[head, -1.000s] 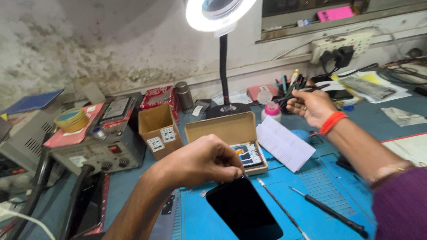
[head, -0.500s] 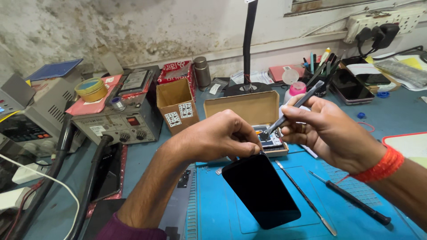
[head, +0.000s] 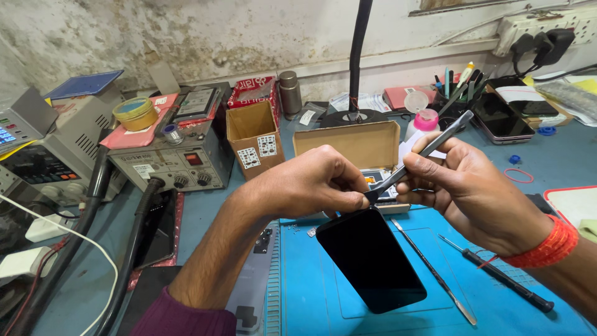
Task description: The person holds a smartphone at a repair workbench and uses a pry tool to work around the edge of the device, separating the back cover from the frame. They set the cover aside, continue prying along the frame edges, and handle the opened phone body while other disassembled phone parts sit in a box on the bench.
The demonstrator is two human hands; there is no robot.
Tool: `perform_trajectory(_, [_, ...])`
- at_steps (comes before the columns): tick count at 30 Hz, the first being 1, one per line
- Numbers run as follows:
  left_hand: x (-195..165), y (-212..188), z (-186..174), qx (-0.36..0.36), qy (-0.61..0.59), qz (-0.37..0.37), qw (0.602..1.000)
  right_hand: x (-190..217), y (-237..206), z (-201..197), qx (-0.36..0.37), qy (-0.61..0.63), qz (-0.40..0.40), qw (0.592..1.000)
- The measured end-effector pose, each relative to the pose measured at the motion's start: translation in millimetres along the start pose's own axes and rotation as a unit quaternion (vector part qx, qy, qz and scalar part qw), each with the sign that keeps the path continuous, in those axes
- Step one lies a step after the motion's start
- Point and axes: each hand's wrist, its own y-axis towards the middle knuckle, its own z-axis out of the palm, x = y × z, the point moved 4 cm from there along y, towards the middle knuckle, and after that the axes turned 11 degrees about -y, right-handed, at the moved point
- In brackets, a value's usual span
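My left hand (head: 311,183) pinches the top edge of the black phone (head: 370,258), held tilted over the blue mat (head: 497,305). My right hand (head: 463,186) clamps a grey metal spudger (head: 423,155), its tip touching the phone's top edge.

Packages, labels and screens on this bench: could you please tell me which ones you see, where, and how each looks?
Phone: dark blank screen, held at its top by the left hand; right hand holds a grey tool.
Open brown carton: centre-left, two white stickers.
Flat brown box: behind the hands.
Red packet: by the wall.
Meter display: far left, blue lit.
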Motion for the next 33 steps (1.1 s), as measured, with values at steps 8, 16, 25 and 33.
perform_trajectory(8, [-1,2,-1,0.002,0.017,0.011,1.0,3,-6,2,0.024,-0.024,-0.057,0.998])
perform_trajectory(16, [-2,2,0,-0.001,0.024,0.008,1.0,-1,-7,-2,0.043,-0.008,-0.105,0.993])
perform_trajectory(25, [-4,3,0,-0.004,0.03,0.014,0.999,0,-12,-5,0.049,-0.014,-0.152,0.987])
perform_trajectory(33, [-6,4,1,0.008,0.026,0.006,1.0,8,-24,-8,0.028,-0.13,-0.273,0.953])
